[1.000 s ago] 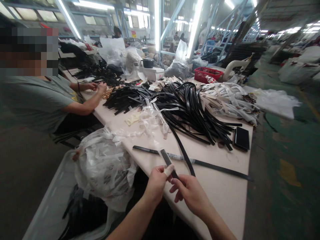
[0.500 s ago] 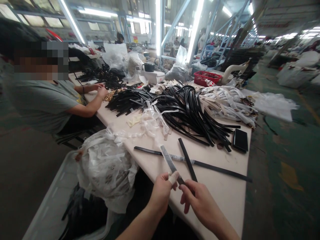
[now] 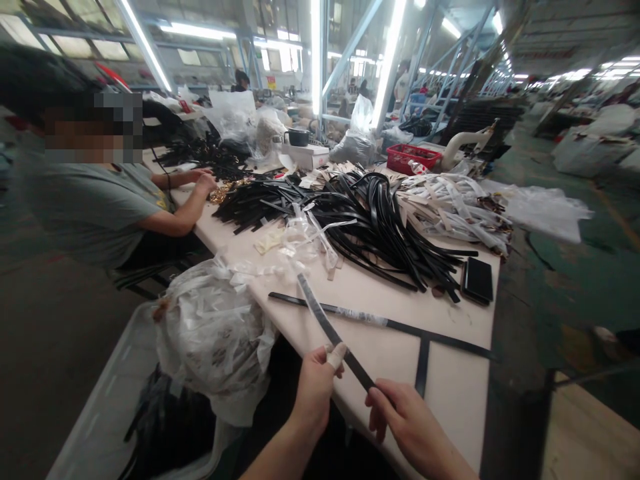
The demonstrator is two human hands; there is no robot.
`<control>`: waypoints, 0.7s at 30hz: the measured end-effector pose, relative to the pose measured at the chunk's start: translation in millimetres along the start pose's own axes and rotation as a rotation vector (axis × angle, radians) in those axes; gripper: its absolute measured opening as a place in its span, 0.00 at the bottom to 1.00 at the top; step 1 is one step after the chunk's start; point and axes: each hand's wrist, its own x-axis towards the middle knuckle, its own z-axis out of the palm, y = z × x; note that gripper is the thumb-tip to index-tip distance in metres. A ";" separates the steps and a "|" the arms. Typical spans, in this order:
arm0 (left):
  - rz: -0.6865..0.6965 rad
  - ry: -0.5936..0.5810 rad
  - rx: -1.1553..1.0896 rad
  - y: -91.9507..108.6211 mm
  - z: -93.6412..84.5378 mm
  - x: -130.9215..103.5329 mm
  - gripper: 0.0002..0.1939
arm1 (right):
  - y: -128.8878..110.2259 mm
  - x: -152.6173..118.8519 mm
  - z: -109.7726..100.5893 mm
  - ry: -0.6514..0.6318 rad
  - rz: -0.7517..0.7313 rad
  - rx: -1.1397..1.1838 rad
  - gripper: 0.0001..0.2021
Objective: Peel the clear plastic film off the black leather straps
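Here, the left hand (image 3: 317, 387) and right hand (image 3: 407, 420) both pinched one dark strap (image 3: 327, 327) between thumb and fingers, its far end apparently film-covered, near the table (image 3: 455, 393) edge.

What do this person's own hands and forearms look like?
A pale, close-fitting cover, perhaps tape or a finger cot, wraps the left hand's thumb. The right hand shows no glove or wrap. No sleeve, watch or bracelet shows on either forearm.
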 end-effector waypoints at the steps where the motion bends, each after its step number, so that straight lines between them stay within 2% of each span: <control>1: -0.011 -0.008 0.009 -1.2 0.5 -1.3 0.25 | 2.0 -0.3 1.2 -0.009 0.020 0.029 0.23; 5: -0.068 -0.109 0.042 -6.0 6.7 -10.9 0.23 | 8.3 3.4 4.5 -0.025 -0.003 0.124 0.24; 8: -0.037 -0.051 0.023 -1.5 4.2 -9.7 0.20 | 10.1 3.0 3.3 -0.011 -0.053 0.112 0.21; 10: -0.088 -0.073 -0.097 5.3 0.3 -4.0 0.20 | 12.4 0.7 2.9 -0.020 -0.037 0.182 0.20; 13: -0.199 -0.243 -0.441 16.7 -1.0 7.5 0.24 | 16.6 -1.3 2.3 -0.108 0.078 0.537 0.21; 16: -0.137 -0.398 -0.613 25.3 5.8 18.9 0.22 | 16.0 1.0 -3.6 -0.104 0.160 0.835 0.22; 18: -0.071 -0.451 -0.575 28.0 12.4 25.4 0.19 | 12.2 2.9 -10.7 -0.051 0.156 0.856 0.21; 21: -0.047 -0.424 -0.325 29.4 21.2 32.1 0.16 | 5.4 2.7 -20.2 0.076 0.085 0.603 0.24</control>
